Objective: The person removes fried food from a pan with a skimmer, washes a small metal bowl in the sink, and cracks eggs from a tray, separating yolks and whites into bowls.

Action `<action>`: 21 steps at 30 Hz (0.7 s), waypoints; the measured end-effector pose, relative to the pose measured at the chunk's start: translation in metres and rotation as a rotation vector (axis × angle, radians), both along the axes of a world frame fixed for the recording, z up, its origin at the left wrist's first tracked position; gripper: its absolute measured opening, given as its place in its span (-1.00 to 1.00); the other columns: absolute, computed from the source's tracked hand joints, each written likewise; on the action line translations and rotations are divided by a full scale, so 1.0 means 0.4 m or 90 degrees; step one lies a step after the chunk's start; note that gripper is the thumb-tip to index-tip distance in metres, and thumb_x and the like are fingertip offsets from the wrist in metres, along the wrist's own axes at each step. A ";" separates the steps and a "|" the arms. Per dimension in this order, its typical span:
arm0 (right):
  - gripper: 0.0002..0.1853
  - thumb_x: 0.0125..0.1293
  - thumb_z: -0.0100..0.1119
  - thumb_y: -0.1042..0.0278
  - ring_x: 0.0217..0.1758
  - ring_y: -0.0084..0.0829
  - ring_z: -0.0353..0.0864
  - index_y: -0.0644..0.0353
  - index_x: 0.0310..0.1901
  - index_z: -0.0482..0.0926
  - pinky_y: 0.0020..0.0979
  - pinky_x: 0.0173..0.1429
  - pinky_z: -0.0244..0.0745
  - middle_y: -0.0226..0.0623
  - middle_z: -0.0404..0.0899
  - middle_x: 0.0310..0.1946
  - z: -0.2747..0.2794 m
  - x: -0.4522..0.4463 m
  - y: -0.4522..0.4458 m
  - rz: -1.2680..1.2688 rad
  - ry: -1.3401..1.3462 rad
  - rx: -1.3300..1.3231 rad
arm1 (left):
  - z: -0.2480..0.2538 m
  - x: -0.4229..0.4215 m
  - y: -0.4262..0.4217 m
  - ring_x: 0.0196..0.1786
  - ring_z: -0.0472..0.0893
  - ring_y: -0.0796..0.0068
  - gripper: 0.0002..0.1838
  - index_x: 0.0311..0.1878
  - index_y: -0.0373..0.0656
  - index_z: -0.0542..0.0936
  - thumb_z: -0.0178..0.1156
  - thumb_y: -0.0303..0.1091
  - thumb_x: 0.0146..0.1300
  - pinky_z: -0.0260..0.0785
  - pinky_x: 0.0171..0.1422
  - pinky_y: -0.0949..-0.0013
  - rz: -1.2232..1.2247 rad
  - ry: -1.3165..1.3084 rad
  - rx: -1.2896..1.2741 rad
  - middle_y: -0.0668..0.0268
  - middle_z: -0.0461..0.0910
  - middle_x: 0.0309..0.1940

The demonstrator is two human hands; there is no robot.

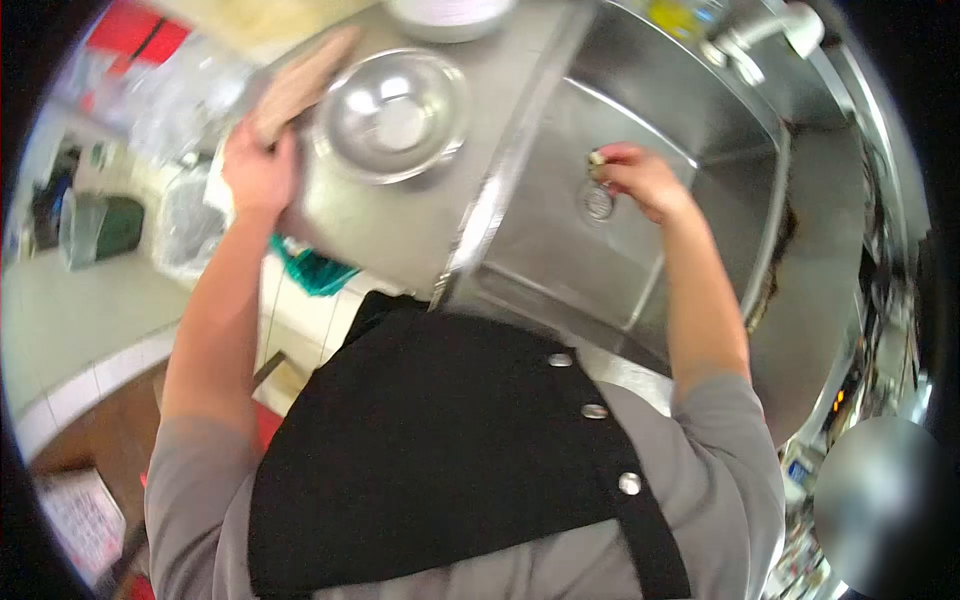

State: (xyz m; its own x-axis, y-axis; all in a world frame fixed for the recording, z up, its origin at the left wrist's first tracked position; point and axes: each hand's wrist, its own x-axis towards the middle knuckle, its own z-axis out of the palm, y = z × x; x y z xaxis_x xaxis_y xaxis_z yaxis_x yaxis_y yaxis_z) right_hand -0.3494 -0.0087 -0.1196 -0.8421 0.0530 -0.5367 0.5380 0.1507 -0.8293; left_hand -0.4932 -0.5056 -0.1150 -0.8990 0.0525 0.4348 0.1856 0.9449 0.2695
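In the head view, the left hand is closed round the near end of a long, tan-brown, narrow object, which is too blurred to identify and slants away to the far right over the left edge of a flat grey stainless-steel counter. Just right of this object, a round, shiny metal bowl sits on the counter, and a round white vessel stands at the far edge. On the right, the right hand reaches over a deep rectangular steel sink, its fingertips pinching a small pale piece near the round metal drain. A pale tap stands at the far right.
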 end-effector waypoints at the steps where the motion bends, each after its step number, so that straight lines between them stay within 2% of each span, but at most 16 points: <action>1: -0.69 0.28 0.30 0.42 -0.16 -0.56 0.62 0.25 0.04 0.65 -0.50 -0.13 0.49 -0.38 0.69 -0.18 0.077 -0.010 -0.057 0.059 0.076 -0.012 | 0.020 0.011 0.010 0.17 0.57 -0.13 -0.37 0.25 -0.27 0.55 0.27 -0.02 0.22 0.35 0.36 0.01 -0.009 0.024 -0.021 -0.11 0.62 0.08; 4: -0.73 0.24 0.30 0.57 -0.19 -0.61 0.62 0.21 -0.01 0.67 -0.54 -0.19 0.47 -0.42 0.70 -0.20 0.328 -0.005 -0.276 0.127 0.227 -0.073 | -0.001 0.010 -0.012 0.34 0.42 -0.11 -0.23 0.35 -0.15 0.44 0.29 0.10 0.16 0.25 0.45 -0.03 0.040 -0.003 0.024 -0.06 0.48 0.25; 5: -0.76 0.25 0.31 0.56 -0.19 -0.59 0.64 0.20 -0.04 0.67 -0.51 -0.12 0.52 -0.43 0.70 -0.21 0.397 0.007 -0.338 0.168 0.277 -0.071 | 0.000 0.012 -0.007 0.40 0.35 -0.09 -0.20 0.39 -0.09 0.38 0.30 0.12 0.14 0.20 0.47 -0.06 0.043 -0.010 0.057 -0.02 0.41 0.33; 7: -0.75 0.26 0.28 0.53 -0.15 -0.57 0.66 0.23 -0.02 0.67 -0.48 -0.03 0.57 -0.40 0.71 -0.20 0.483 0.034 -0.496 0.209 0.359 -0.124 | -0.007 0.012 -0.029 0.43 0.32 -0.09 -0.18 0.42 -0.08 0.35 0.30 0.11 0.15 0.15 0.51 -0.04 0.025 0.030 0.145 -0.04 0.36 0.37; 10: -0.70 0.27 0.25 0.48 -0.09 -0.52 0.69 0.27 0.05 0.65 -0.43 0.06 0.59 -0.32 0.73 -0.16 0.466 0.024 -0.702 0.355 0.299 0.032 | 0.011 0.010 -0.104 0.37 0.36 -0.11 -0.20 0.40 -0.11 0.35 0.36 0.01 0.14 0.16 0.50 -0.02 0.013 0.116 0.313 -0.07 0.38 0.33; 11: -0.64 0.28 0.22 0.44 -0.07 -0.45 0.71 0.27 0.11 0.62 -0.39 0.06 0.60 -0.22 0.74 -0.13 0.410 0.015 -0.772 0.420 0.347 0.044 | 0.020 0.017 -0.132 0.36 0.37 -0.12 -0.21 0.40 -0.12 0.35 0.37 -0.01 0.14 0.17 0.50 -0.01 0.021 0.140 0.357 -0.08 0.39 0.31; 12: -0.64 0.28 0.23 0.41 -0.05 -0.29 0.73 0.24 0.11 0.63 -0.30 0.10 0.61 -0.13 0.73 -0.10 0.337 0.017 -0.837 0.437 0.432 0.133 | 0.044 0.035 -0.202 0.33 0.43 -0.06 -0.27 0.36 -0.23 0.40 0.36 -0.09 0.18 0.24 0.46 0.08 0.027 0.142 0.344 -0.13 0.46 0.23; 13: -0.63 0.33 0.19 0.45 0.04 -0.32 0.68 0.20 0.18 0.60 -0.37 0.14 0.57 -0.17 0.69 0.05 0.268 0.021 -0.866 0.470 0.609 0.342 | 0.037 0.052 -0.281 0.34 0.43 -0.06 -0.28 0.35 -0.26 0.41 0.35 -0.09 0.20 0.23 0.47 0.08 0.042 0.176 0.329 -0.13 0.46 0.23; 14: -0.63 0.33 0.20 0.45 0.07 -0.24 0.67 0.18 0.17 0.61 -0.31 0.17 0.55 -0.14 0.68 0.06 0.268 0.015 -0.879 0.481 0.598 0.389 | 0.025 0.067 -0.369 0.35 0.43 -0.07 -0.29 0.34 -0.29 0.41 0.35 -0.09 0.22 0.23 0.48 0.08 0.059 0.212 0.313 -0.12 0.47 0.23; 15: -0.63 0.32 0.21 0.44 0.09 -0.15 0.65 0.17 0.16 0.61 -0.26 0.21 0.54 -0.10 0.67 0.06 0.273 0.008 -0.883 0.492 0.585 0.437 | 0.019 0.115 -0.466 0.37 0.42 -0.05 -0.30 0.36 -0.31 0.40 0.33 -0.13 0.25 0.20 0.50 0.08 0.100 0.184 0.220 -0.09 0.48 0.26; 16: -0.65 0.29 0.22 0.42 0.11 -0.13 0.64 0.16 0.12 0.63 -0.21 0.23 0.52 -0.11 0.68 0.03 0.301 0.005 -0.880 0.426 0.527 0.424 | -0.038 0.159 -0.571 0.35 0.41 -0.08 -0.28 0.32 -0.36 0.44 0.35 -0.08 0.21 0.21 0.48 0.05 0.123 0.191 0.203 -0.14 0.45 0.30; 18: -0.68 0.23 0.23 0.37 0.15 -0.09 0.62 0.13 0.04 0.67 -0.12 0.27 0.50 -0.11 0.69 -0.03 0.392 -0.008 -0.835 0.272 0.417 0.417 | -0.147 0.309 -0.743 0.38 0.39 -0.08 -0.24 0.41 -0.37 0.37 0.33 -0.09 0.26 0.18 0.52 0.06 0.194 0.073 0.232 -0.13 0.44 0.30; 19: -0.68 0.22 0.25 0.36 0.16 -0.09 0.61 0.12 0.02 0.68 -0.13 0.28 0.49 -0.13 0.69 -0.04 0.413 -0.017 -0.794 0.253 0.438 0.521 | -0.250 0.402 -0.849 0.39 0.38 -0.09 -0.22 0.43 -0.35 0.35 0.32 -0.06 0.28 0.18 0.53 0.06 0.248 0.006 0.161 -0.12 0.42 0.33; 20: -0.69 0.20 0.26 0.35 0.17 -0.09 0.60 0.10 0.00 0.69 -0.13 0.29 0.49 -0.15 0.69 -0.05 0.420 -0.033 -0.751 0.232 0.459 0.623 | -0.265 0.512 -0.898 0.41 0.36 -0.10 -0.21 0.48 -0.27 0.30 0.29 -0.04 0.30 0.19 0.53 0.05 0.336 -0.180 0.066 -0.11 0.38 0.37; 21: -0.70 0.19 0.28 0.34 0.17 -0.10 0.59 0.08 -0.02 0.69 -0.14 0.29 0.48 -0.17 0.69 -0.06 0.415 -0.043 -0.714 0.210 0.476 0.721 | -0.313 0.628 -0.938 0.42 0.35 -0.10 -0.21 0.52 -0.20 0.25 0.26 -0.05 0.32 0.20 0.52 0.04 0.368 -0.265 0.057 -0.12 0.36 0.39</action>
State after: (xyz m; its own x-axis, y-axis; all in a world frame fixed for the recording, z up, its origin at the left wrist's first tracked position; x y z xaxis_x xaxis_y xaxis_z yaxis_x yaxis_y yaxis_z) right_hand -0.3666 -0.2945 0.0465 -0.9652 -0.1036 0.2402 -0.1634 0.9558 -0.2445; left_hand -0.2421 -0.8810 -0.2401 -0.8645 -0.5018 0.0297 -0.4731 0.8321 0.2894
